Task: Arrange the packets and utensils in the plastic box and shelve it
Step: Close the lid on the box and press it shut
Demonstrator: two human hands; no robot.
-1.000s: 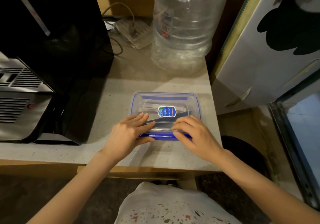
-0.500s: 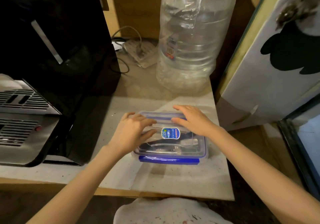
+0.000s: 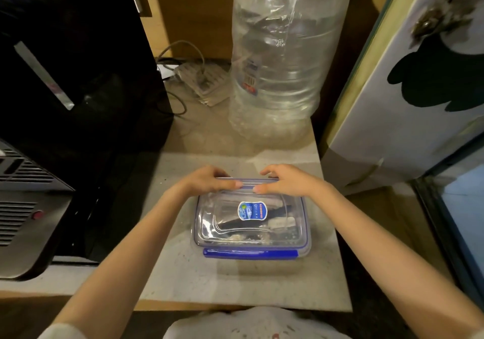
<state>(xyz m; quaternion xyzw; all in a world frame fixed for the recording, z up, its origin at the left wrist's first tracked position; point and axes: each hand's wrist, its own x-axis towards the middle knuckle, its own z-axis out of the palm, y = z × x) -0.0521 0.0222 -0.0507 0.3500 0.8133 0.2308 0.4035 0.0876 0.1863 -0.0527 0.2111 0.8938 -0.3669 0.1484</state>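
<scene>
A clear plastic box (image 3: 251, 236) with a lid, blue clasps and a blue oval label sits on the speckled counter (image 3: 183, 273). Packets and dark utensils show through the lid. Its near blue clasp (image 3: 250, 254) is folded down. My left hand (image 3: 207, 181) and my right hand (image 3: 290, 181) both curl over the box's far edge, fingers behind it and thumbs on the lid, pinching the far clasp. That far clasp is mostly hidden by my fingers.
A large clear water bottle (image 3: 282, 58) stands just behind the box. A black appliance (image 3: 65, 77) fills the left side, with a power strip (image 3: 201, 79) and cables behind. A white and green cabinet door (image 3: 419, 90) stands at the right. The counter's front edge is close to me.
Both hands left the near edge, crossed the lid and now grip the far edge. The near clasp is uncovered and down. The camera leaned in.
</scene>
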